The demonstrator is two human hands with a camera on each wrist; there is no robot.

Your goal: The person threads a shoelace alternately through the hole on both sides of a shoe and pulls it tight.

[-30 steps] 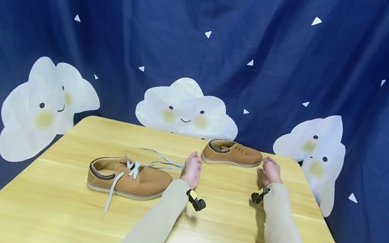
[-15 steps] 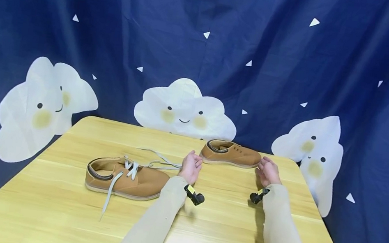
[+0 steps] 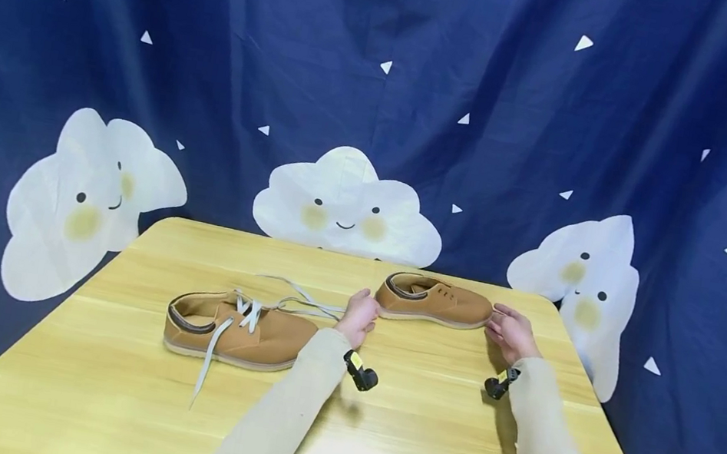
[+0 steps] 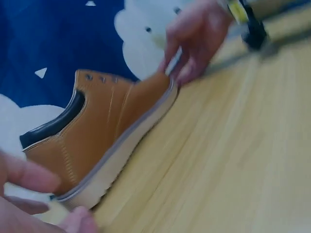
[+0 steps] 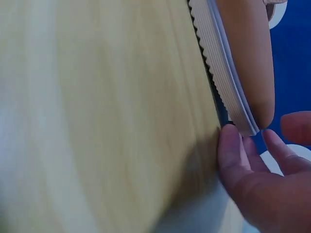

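Note:
A brown shoe (image 3: 457, 305) with bare eyelets stands near the back of the table, its toe pointing right. At its heel, my left hand (image 3: 360, 319) holds on with the thumb low by the sole and the fingers along the side, as the left wrist view shows on the shoe (image 4: 104, 131). My right hand (image 3: 512, 335) pinches the toe end, thumb under the tip of the sole (image 5: 228, 73) in the right wrist view. A matching brown shoe (image 3: 281, 339), partly laced with a pale grey lace (image 3: 215, 350), stands at left, overlapped by my left sleeve.
Loose grey lace (image 3: 308, 298) trails over the table behind the laced shoe. The wooden table (image 3: 89, 390) ends at a rounded back edge against a dark blue curtain (image 3: 430, 50) with white clouds. A black wrist camera (image 3: 360, 372) hangs from my left cuff.
Both hands have closed in on the ends of the unlaced shoe. It has come slightly toward me and right, away from the back edge. The laced shoe stays in place.

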